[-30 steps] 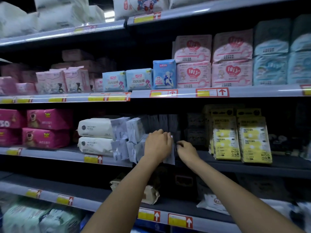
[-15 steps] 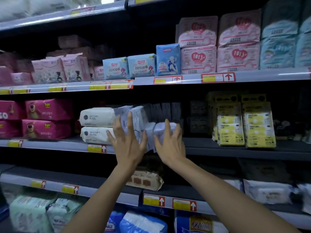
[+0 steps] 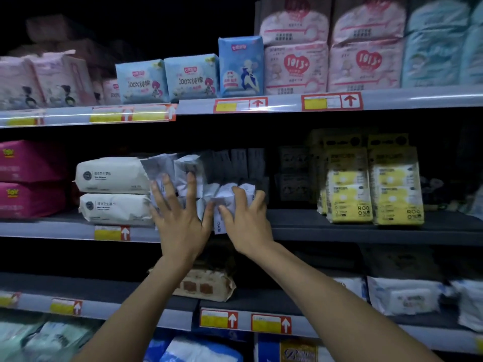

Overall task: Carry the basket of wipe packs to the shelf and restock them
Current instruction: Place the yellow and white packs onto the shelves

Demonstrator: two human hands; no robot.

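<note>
Touching both hands (image 3: 180, 226), wipe packs (image 3: 227, 195) on shelf (image 3: 339, 228).

Left hand (image 3: 180, 226) presses wipe packs (image 3: 188, 165); right hand (image 3: 248, 223) grips one.

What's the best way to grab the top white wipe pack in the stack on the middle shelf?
Probably its left end, reached from the aisle: the top white pack lies flat on the lower white pack, long side outward, left end free, while grey packs and the left hand crowd its right end.

Glossy crinkled plastic wipe packs (image 3: 224, 197) (silvery), smooth metal shelf (image 3: 366, 228)
</note>
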